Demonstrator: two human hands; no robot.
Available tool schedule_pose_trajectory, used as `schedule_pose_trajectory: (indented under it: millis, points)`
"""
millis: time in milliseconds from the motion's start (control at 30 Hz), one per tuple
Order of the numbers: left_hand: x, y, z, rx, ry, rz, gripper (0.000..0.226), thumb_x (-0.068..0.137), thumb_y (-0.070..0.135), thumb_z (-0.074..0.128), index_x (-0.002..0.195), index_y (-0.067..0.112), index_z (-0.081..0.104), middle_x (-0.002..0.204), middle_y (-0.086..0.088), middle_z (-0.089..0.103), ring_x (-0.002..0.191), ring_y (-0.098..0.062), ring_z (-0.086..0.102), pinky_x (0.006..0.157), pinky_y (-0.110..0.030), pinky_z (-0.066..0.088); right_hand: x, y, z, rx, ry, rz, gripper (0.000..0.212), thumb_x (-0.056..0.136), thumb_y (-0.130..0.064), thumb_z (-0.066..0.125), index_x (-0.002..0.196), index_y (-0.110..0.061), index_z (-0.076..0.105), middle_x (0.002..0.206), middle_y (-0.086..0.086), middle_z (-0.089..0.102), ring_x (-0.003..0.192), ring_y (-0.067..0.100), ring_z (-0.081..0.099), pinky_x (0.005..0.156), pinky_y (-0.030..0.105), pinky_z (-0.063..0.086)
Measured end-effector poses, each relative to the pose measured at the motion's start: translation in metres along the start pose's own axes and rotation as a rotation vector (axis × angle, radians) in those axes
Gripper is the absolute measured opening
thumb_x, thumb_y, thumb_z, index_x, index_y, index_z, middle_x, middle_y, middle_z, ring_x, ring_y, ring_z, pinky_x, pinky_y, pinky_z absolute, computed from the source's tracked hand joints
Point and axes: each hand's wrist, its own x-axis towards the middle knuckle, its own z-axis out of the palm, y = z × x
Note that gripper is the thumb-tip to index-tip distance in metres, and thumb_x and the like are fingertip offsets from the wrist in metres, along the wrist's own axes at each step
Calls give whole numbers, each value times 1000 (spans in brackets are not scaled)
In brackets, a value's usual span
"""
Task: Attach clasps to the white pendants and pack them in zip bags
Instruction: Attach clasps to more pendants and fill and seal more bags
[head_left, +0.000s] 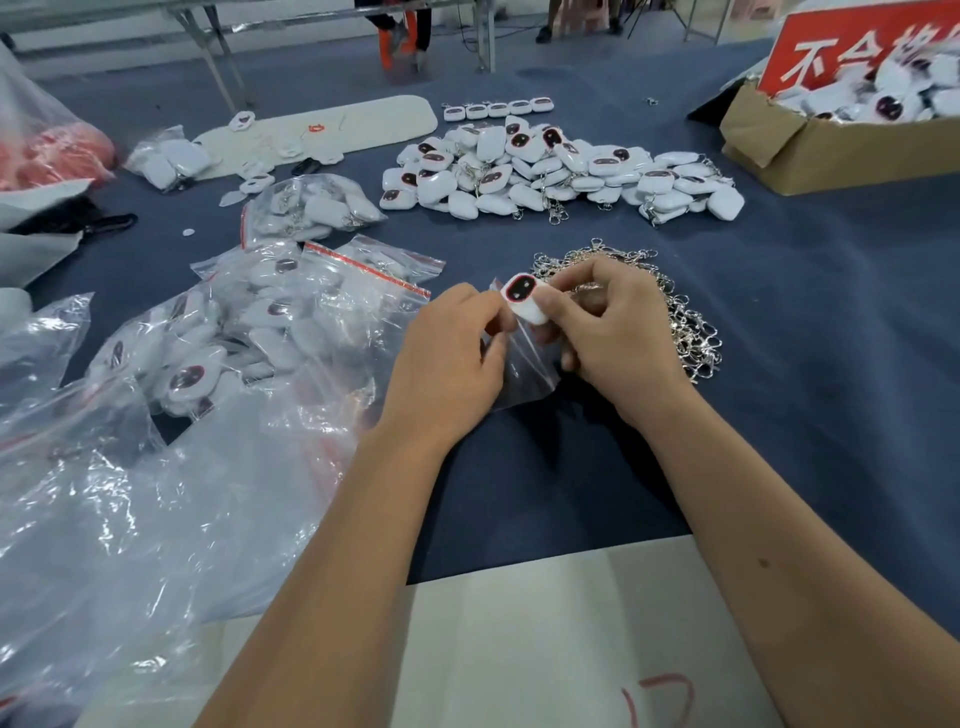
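One white pendant is pinched by right hand at frame centre | one zip bag edge is pinched by left hand | clasp heap lies just beside, right | bare table is seen at right.

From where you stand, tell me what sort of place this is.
Probably a small assembly and packing workshop: a heap of white plastic pendants, a pile of silver metal clasps, filled clear zip bags and a brown cardboard box share one blue-covered table.

Cardboard box, red sign, dark blue tablecloth, white board
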Motion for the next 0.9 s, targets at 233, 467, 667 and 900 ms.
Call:
schedule_pose_trajectory:
  millis: [233, 467, 667, 900]
  points:
    - [1, 2, -1, -9, 84, -17, 12, 82, 9, 72, 89, 19, 72, 86, 2, 64, 76, -17, 60, 77, -38, 51, 3, -4, -14, -249, -6, -102, 5, 92, -16, 76, 89, -18, 80, 69, -1, 74, 66, 18, 72, 70, 41, 63]
    - [1, 7, -3, -51, 178, 78, 14, 83, 5, 72, 94, 14, 74, 89, 0, 65, 75, -8, 55, 72, -12, 40, 0, -7, -8, -237, -195, -225, 14, 90, -5, 76, 102, -11, 78, 84, 3, 76, 76, 20, 72, 75, 38, 61]
    - [1, 11, -4, -112, 294, 99, 12, 83, -2, 70, 87, 9, 73, 87, -1, 64, 77, -10, 55, 71, -13, 41, 1, -10, -7, 1, -404, -124, 30, 99, 9, 54, 113, -12, 71, 74, 2, 74, 46, 15, 56, 49, 24, 48]
    - [1, 10, -3, -151, 351, 82, 10, 85, 1, 71, 87, 11, 72, 85, 3, 64, 75, -9, 55, 71, -14, 41, 3, -18, -6, 98, -229, -51, 25, 95, 1, 64, 102, -20, 76, 78, -3, 77, 43, 14, 48, 41, 22, 41]
